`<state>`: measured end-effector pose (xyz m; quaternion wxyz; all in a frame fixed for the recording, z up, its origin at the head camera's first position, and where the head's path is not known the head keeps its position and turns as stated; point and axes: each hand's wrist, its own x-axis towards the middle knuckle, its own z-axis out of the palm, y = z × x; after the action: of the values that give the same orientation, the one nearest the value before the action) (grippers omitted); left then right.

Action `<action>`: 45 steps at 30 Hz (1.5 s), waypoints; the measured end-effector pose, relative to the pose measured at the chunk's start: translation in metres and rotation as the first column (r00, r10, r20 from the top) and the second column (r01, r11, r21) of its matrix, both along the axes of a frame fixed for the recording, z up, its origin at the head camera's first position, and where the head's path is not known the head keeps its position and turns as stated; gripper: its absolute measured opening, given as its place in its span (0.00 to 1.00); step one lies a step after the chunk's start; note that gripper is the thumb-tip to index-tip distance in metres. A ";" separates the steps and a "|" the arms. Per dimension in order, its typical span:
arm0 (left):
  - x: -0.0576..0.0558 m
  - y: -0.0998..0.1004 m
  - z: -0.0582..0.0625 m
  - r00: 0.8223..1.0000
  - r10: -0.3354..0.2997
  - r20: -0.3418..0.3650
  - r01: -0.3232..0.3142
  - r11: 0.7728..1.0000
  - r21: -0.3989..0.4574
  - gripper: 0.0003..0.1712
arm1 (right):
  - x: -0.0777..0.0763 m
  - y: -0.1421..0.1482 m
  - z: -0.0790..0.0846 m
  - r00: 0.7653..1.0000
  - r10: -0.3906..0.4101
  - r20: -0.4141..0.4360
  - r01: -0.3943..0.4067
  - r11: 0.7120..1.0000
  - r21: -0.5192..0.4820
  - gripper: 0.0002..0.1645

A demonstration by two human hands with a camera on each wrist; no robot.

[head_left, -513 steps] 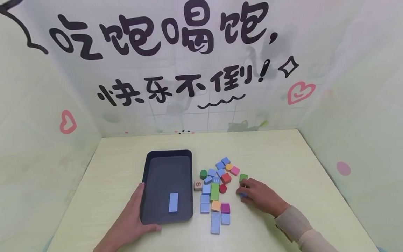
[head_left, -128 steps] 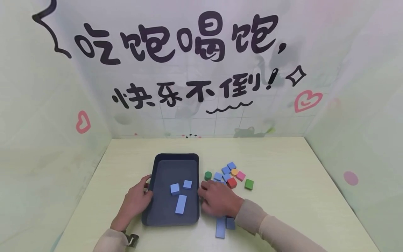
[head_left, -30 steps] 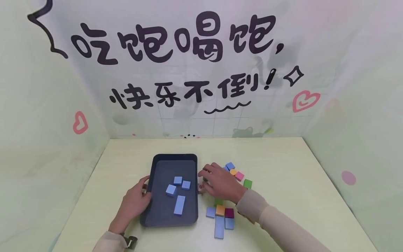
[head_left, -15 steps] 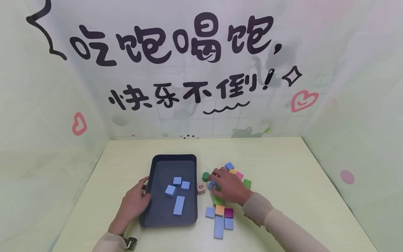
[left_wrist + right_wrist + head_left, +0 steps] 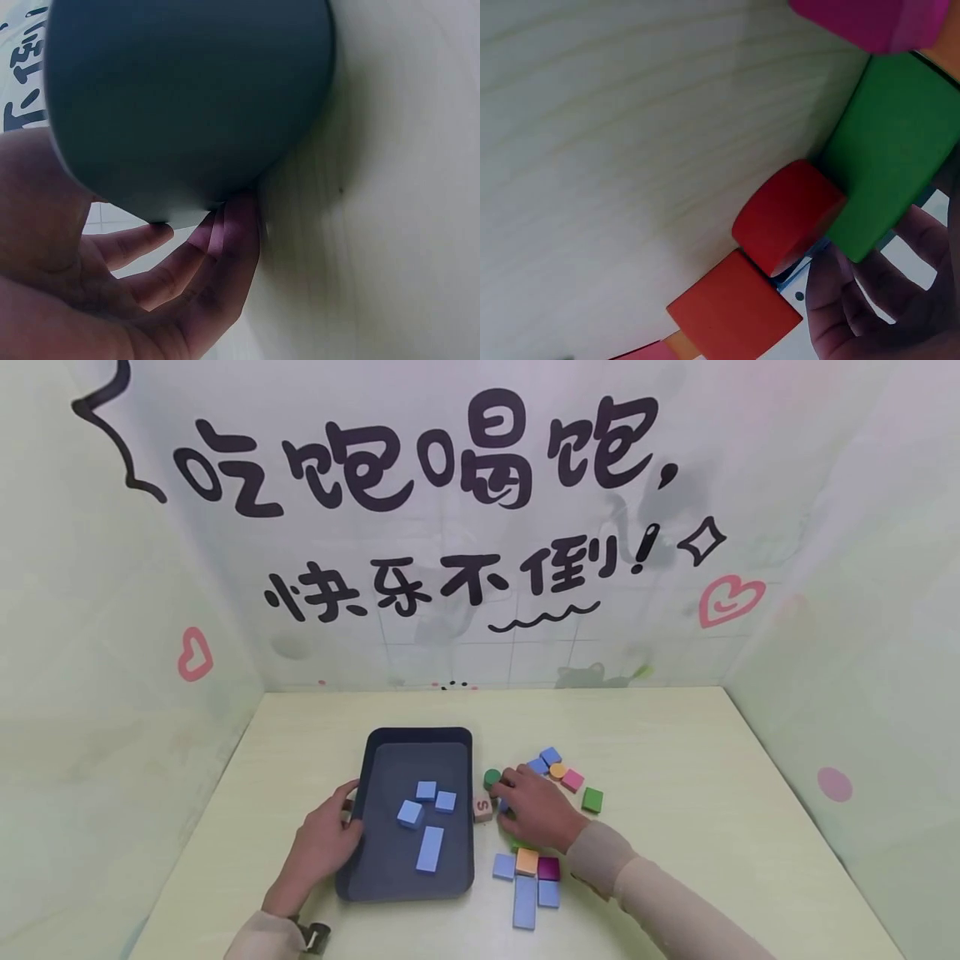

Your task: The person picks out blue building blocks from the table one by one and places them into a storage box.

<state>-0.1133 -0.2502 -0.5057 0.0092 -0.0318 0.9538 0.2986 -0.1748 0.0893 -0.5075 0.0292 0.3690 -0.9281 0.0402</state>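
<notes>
In the head view, my left hand (image 5: 324, 841) grips the left side of a dark grey tray (image 5: 367, 881). Its thumb is at the rim, and its fingers touch the outer wall (image 5: 187, 97) in the left wrist view. Several blue blocks (image 5: 430, 849) lie inside the tray. My right hand (image 5: 542, 810) is over the scattered blocks, thumb and fingers around a small blue block (image 5: 506, 805) that it mostly hides. Close by are a green cylinder (image 5: 492, 778) and a letter S cube (image 5: 482, 809). A long green block (image 5: 900, 142) and a red cylinder (image 5: 787, 214) are beside the right fingers.
Nearer me are an orange block (image 5: 527, 861), a purple block (image 5: 549, 867) and a long blue block (image 5: 525, 903). Beyond the right hand lie a yellow cylinder (image 5: 557, 771), a pink block (image 5: 572, 781) and a green block (image 5: 592, 800). Printed walls surround the table (image 5: 675, 760).
Since the earliest frame, more blue blocks have come into the tray. Over the last second my right hand moved right from the tray side, then slightly back left onto the small blue block.
</notes>
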 end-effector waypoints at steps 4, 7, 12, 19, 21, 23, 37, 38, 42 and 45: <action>0.000 0.000 0.000 1.000 0.001 -0.002 -0.001 1.000 0.003 0.35 | -0.001 -0.003 0.000 1.000 -0.023 0.013 0.022 1.000 0.017 0.17; -0.001 0.000 0.000 1.000 -0.003 -0.004 0.003 1.000 0.004 0.35 | -0.001 -0.004 0.000 0.999 -0.032 0.021 0.032 0.999 0.020 0.17; -0.001 0.000 -0.001 1.000 -0.007 -0.008 0.007 1.000 0.002 0.35 | -0.002 -0.005 -0.002 0.999 -0.028 0.016 0.027 0.999 0.016 0.16; -0.001 -0.001 -0.002 1.000 -0.010 -0.003 0.010 1.000 0.007 0.35 | -0.002 -0.004 -0.004 1.000 -0.011 0.007 0.011 1.000 0.002 0.12; -0.001 -0.001 -0.002 1.000 -0.010 -0.002 0.010 1.000 0.009 0.35 | -0.002 -0.003 -0.003 1.000 -0.010 0.005 0.010 1.000 -0.011 0.12; -0.001 -0.001 -0.002 1.000 -0.009 -0.002 0.009 1.000 0.011 0.35 | -0.003 -0.003 -0.001 1.000 -0.011 -0.008 0.011 1.000 -0.021 0.12; -0.001 -0.002 0.000 1.000 -0.010 -0.009 0.010 1.000 0.009 0.35 | -0.008 -0.025 0.021 0.997 0.019 -0.074 -0.028 0.992 -0.122 0.13; -0.001 -0.002 0.000 1.000 -0.009 -0.008 0.009 1.000 0.009 0.35 | -0.009 -0.028 0.023 0.997 0.025 -0.074 -0.034 0.992 -0.121 0.12; 0.000 -0.002 0.000 1.000 -0.008 -0.011 0.008 1.000 0.012 0.35 | -0.009 -0.044 0.027 0.996 0.061 -0.072 -0.068 0.993 -0.095 0.08; 0.000 -0.002 -0.001 1.000 -0.011 -0.019 0.011 1.000 0.019 0.35 | -0.009 -0.057 0.028 0.991 0.102 -0.081 -0.107 0.992 -0.068 0.08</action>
<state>-0.1134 -0.2524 -0.5070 0.0019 -0.0235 0.9511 0.3081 -0.1834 0.0326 -0.4794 0.0765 0.4171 -0.9036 0.0607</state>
